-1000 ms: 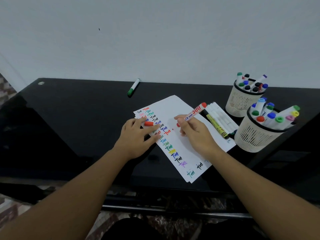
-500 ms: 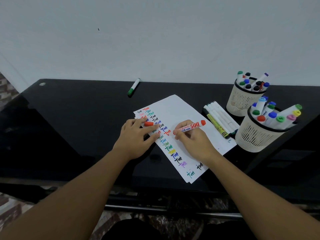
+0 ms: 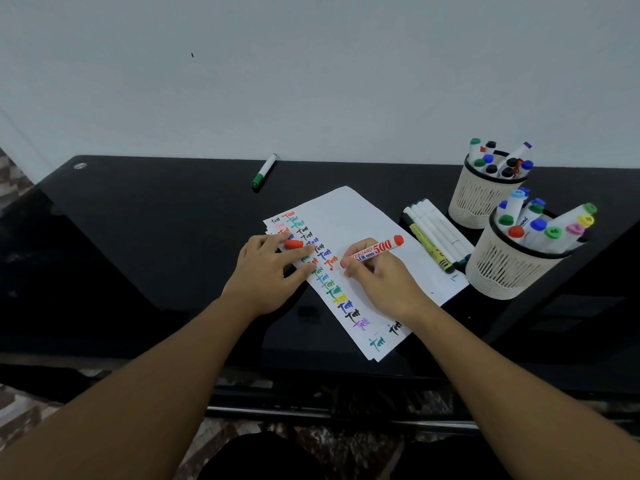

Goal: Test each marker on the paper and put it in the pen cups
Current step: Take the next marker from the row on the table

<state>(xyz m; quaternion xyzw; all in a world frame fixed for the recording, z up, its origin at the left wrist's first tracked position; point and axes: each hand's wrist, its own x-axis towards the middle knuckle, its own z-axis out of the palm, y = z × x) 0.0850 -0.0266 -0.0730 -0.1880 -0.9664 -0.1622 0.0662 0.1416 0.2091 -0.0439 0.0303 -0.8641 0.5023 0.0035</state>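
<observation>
Our right hand [image 3: 377, 275] grips the red marker [image 3: 372, 251], tip on the paper [image 3: 360, 244]. Our left hand [image 3: 270, 271] lies flat on the paper's left edge, fingers [image 3: 300, 251] pinching the red cap [image 3: 293, 244]. Right of the paper stand two pen cups [image 3: 509, 268].

Plain pale grey-white wall [image 3: 311, 74] fills the top half, w/ one tiny dark speck [image 3: 192, 55] at approx 11 o'clock. Below it a glossy black surface [image 3: 145, 237] w/ a small round metal fitting [image 3: 80, 165] in its 9 o'clock corner. Patterned brown/white floor [image 3: 20, 410] shows at 6–8 o'clock. Light soft, even.
</observation>
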